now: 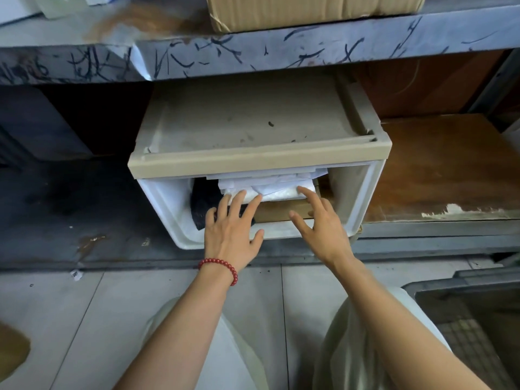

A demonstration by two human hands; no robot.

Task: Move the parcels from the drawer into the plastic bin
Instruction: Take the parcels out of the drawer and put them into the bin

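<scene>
where: white parcel [277, 192] sits on top of the pile in the open drawer [168, 204]
feel: looks soft, light and slippery, so grab both ends
lie: flat, long side goes left to right
left hand [232, 235]: fingers wide, tips on parcel
right hand [320, 229]: fingers wide, holding nothing

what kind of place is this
Probably a storeroom or parcel-sorting back room: a scuffed metal shelf carries a cardboard box, a plastic drawer beneath it is stuffed with parcels, and a bin stands on the tiled floor.
</scene>
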